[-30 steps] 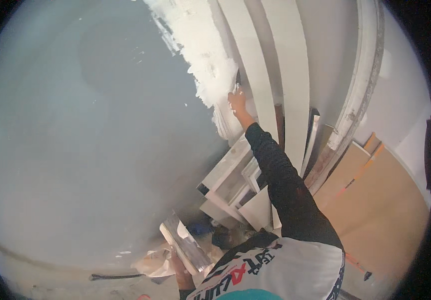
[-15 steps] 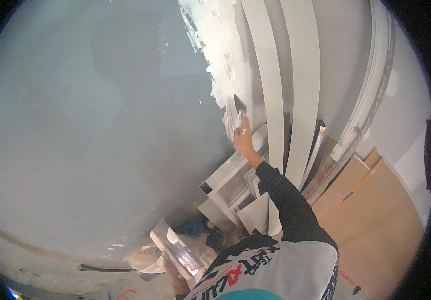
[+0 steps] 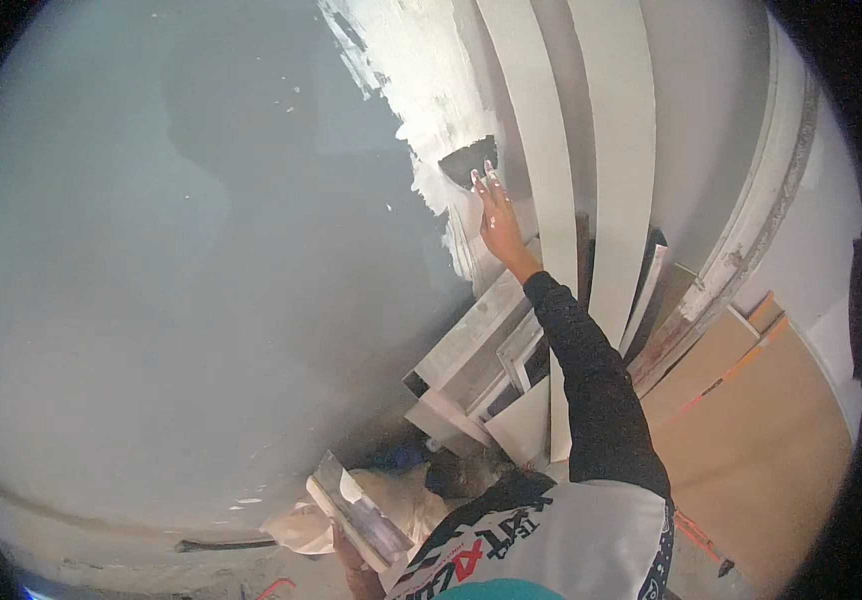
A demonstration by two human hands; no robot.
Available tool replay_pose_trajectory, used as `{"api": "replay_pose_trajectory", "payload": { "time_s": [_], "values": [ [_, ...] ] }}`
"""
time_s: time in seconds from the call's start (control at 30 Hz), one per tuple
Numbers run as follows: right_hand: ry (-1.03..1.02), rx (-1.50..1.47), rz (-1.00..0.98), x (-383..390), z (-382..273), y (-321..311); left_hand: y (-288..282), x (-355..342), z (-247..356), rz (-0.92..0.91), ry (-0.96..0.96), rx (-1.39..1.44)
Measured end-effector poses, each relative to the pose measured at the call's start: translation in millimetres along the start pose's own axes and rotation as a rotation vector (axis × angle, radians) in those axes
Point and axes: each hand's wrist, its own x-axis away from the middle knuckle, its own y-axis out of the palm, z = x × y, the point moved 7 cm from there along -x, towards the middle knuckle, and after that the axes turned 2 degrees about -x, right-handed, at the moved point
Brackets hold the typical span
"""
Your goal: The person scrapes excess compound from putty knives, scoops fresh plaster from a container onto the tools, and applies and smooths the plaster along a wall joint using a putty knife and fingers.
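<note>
My right hand (image 3: pixel 500 228) is closed on a putty knife (image 3: pixel 467 161), its fingers lying along the wide, dark blade. That blade rests flat against the wet white putty (image 3: pixel 436 85), a ragged-edged strip spread up the grey wall (image 3: pixel 241 260). Low down near my body, my left hand (image 3: pixel 348 550) grips a wide steel spatula (image 3: pixel 379 513) with a pale, wood-like bar along one edge. A lump of white putty sits on its shiny blade. Part of my left hand is hidden behind the spatula.
Tall pale boards (image 3: pixel 623 180) lean on the wall right of my arm. Below my right hand stand stacked box-shaped profiles (image 3: pixel 476 330). Tan panels (image 3: pixel 726 420) lean at the right. A crumpled plastic bag (image 3: pixel 301 527) lies beside my left hand, and a dark bar (image 3: pixel 221 546) is on the floor.
My right hand and the putty knife have moved up the wall, and the blade has turned from edge-on to broad side showing. My left hand stays nearly in place with the spatula.
</note>
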Motion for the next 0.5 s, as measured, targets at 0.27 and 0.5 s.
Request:
{"api": "replay_pose_trajectory", "payload": {
  "time_s": [0.27, 0.5],
  "values": [
    [0.117, -0.141, -0.221, 95, 18, 29, 16, -19, -7, 0.054, -0.011, -0.039],
    [0.14, -0.091, -0.205, 93, 10, 5, 17, -35, -15, -0.039, -0.051, 0.004]
  ]
}}
